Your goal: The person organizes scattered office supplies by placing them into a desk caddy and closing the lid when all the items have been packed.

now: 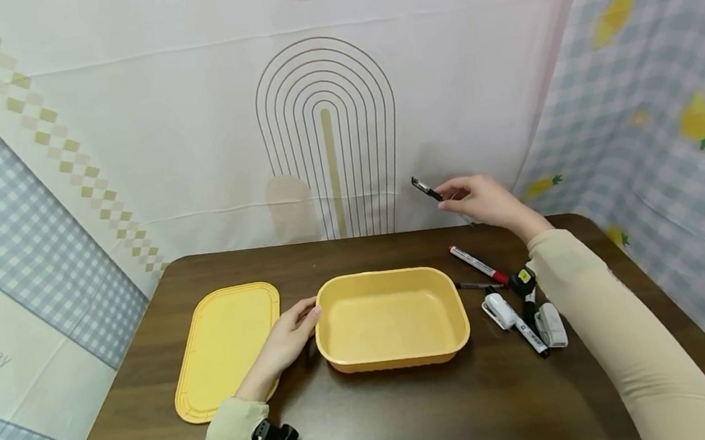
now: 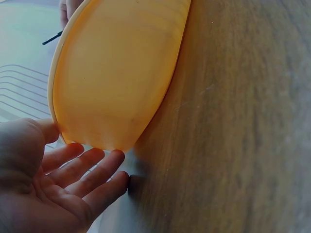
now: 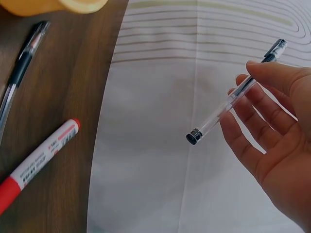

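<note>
A yellow open container [image 1: 391,272] stands mid-table, its flat yellow lid [image 1: 226,347] lying to its left. My left hand [image 1: 301,320] rests with straight fingers against the container's left rim. In the left wrist view the palm [image 2: 87,174] is open and the thumb touches the container [image 2: 116,73]. My right hand [image 1: 454,197] is raised over the table's far right edge and pinches a clear pen with a black cap [image 1: 426,188]. The right wrist view shows the pen [image 3: 233,94] held between thumb and fingertips of my right hand [image 3: 245,80].
On the brown table [image 1: 413,409], right of the container, lie a red-capped marker [image 1: 478,264], a thin dark pen [image 1: 477,284], two white clip-like items [image 1: 500,310] [image 1: 550,324] and a black marker [image 1: 531,334]. Patterned cloth walls stand behind and at both sides.
</note>
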